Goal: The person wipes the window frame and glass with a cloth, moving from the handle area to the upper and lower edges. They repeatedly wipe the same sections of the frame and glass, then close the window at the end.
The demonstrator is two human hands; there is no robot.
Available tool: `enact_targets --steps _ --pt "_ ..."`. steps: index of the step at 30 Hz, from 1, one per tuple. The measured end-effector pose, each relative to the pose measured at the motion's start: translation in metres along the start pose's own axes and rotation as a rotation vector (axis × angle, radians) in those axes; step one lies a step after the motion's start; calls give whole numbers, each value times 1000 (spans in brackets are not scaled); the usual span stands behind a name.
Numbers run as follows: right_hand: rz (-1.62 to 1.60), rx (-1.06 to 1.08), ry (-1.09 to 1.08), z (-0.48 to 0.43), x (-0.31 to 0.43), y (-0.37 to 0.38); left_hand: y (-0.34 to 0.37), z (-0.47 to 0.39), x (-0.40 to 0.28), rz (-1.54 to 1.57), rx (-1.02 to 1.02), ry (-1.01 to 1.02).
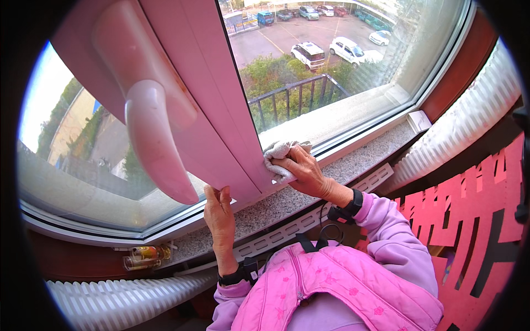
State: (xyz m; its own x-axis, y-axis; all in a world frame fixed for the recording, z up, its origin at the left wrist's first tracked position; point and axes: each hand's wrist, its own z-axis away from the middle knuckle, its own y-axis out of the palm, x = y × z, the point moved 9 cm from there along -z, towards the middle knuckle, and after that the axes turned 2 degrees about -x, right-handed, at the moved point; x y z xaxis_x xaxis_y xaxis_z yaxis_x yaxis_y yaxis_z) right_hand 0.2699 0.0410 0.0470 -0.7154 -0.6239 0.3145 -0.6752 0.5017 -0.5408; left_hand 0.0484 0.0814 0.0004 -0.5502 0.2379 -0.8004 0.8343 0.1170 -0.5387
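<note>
A grey-white cloth [278,159] is bunched in my right hand [308,171]. It presses into the lower corner where the pink window frame [223,136] meets the right glass pane [331,107]. My left hand [219,217] touches the bottom of the same frame, left of the cloth, with thumb and finger bent at its edge. Whether those fingers pinch anything is hard to see. Above the left hand, a large curved window handle [155,136] points downward.
Below the window runs a speckled stone sill [265,215], with a slotted white radiator top [285,231] beneath it. Small glass bottles [145,256] lie at the left. A small white box [419,121] sits at the right end. Pleated white curtains [459,120] and a red slotted sheet [476,215] are nearby.
</note>
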Motion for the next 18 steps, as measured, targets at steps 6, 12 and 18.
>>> enact_targets --steps 6,12,18 --pt "183 128 -112 23 -12 15 0 0 3 12 2 -36" --pt "286 160 -119 39 -33 6 0 0 2 6 -14 4" --pt "437 93 -56 47 -59 -30 1 1 7 7 -10 -7"
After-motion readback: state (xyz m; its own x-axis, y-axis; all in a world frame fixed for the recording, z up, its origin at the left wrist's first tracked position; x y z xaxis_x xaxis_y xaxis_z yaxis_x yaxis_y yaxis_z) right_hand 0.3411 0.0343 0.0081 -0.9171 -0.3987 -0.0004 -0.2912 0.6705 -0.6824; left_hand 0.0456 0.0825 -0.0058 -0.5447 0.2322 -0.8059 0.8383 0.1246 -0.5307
